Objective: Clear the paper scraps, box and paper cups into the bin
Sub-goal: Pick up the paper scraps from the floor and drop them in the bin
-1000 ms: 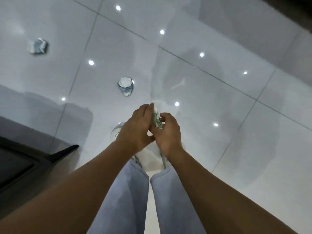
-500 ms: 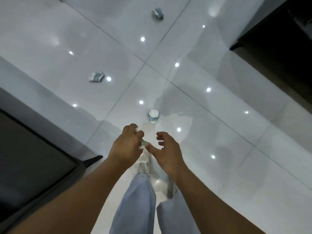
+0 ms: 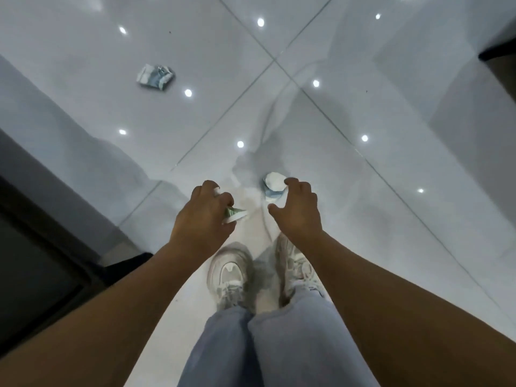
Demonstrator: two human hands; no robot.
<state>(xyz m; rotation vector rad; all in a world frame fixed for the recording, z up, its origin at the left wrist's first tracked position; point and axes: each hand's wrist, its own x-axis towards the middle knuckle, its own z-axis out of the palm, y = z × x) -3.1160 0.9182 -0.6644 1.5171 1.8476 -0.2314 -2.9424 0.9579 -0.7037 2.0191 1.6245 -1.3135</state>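
My left hand (image 3: 205, 216) grips a small crumpled green and white paper scrap (image 3: 235, 213), which pokes out past its fingers. My right hand (image 3: 297, 212) hangs beside it with fingers spread and loosely bent, holding nothing. Just beyond the right fingertips a crushed white and blue paper cup (image 3: 274, 184) lies on the glossy white tiled floor (image 3: 363, 205). Another crumpled white and blue paper piece (image 3: 155, 76) lies farther off at the upper left. No bin is in view.
A dark piece of furniture (image 3: 36, 263) fills the lower left, with a grey wall strip beside it. Another dark edge (image 3: 499, 51) shows at the upper right. My jeans and white sneakers (image 3: 230, 272) stand below the hands.
My hands have parted: the scrap stays in the left hand while the right hand has let go and moved right, close to the crushed cup. The view has tilted down toward my feet.
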